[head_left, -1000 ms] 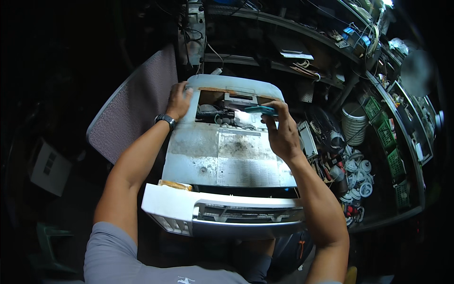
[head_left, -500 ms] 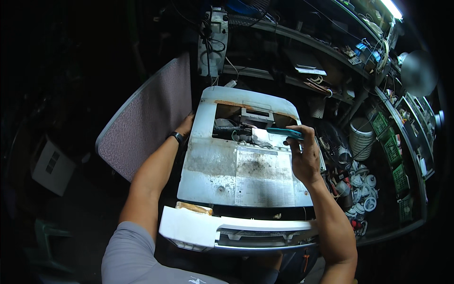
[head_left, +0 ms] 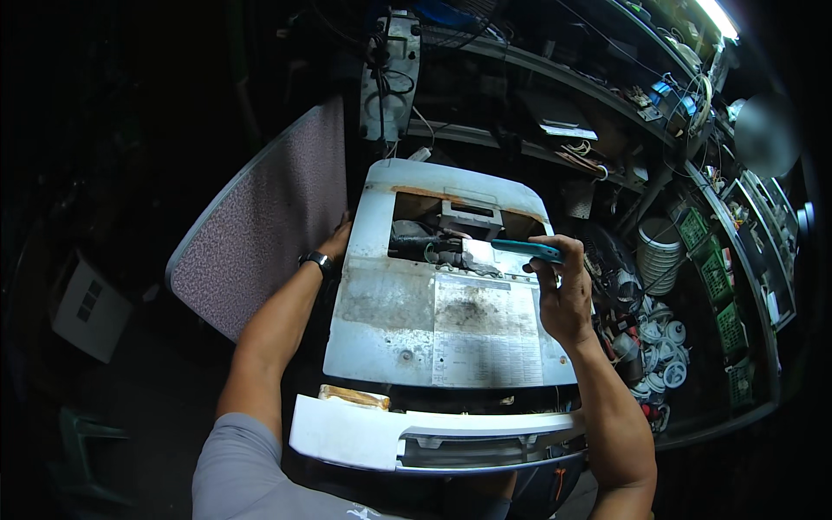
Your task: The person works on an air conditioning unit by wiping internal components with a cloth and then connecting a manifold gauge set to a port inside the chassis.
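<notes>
In front of me stands a white, rust-stained appliance (head_left: 381, 312), perhaps a washing machine, with a paper sheet (head_left: 485, 329) stuck to its panel. Dark hoses and parts (head_left: 420, 243) show through a rectangular opening in it. My right hand (head_left: 568, 295) is closed around a teal phone (head_left: 527, 250), held over the right side of the opening. Bright light falls on the parts below the phone. My left hand (head_left: 336, 243) rests at the appliance's left side, its fingers mostly hidden. A loose-looking white front section (head_left: 347, 433) sits at the near edge.
A pink patterned board (head_left: 260, 208) stands upright on the left, close to my left forearm. Cluttered shelves (head_left: 537, 78) run along the back and right. White round parts (head_left: 663, 347), green baskets (head_left: 715, 277) and a ribbed white hose (head_left: 659, 251) lie to the right. An orange-handled tool (head_left: 559, 481) is near me.
My right hand and the phone have shifted slightly right and down in the picture. The white front section appears a little lower, and the view has moved slightly. Both hands keep their positions otherwise.
</notes>
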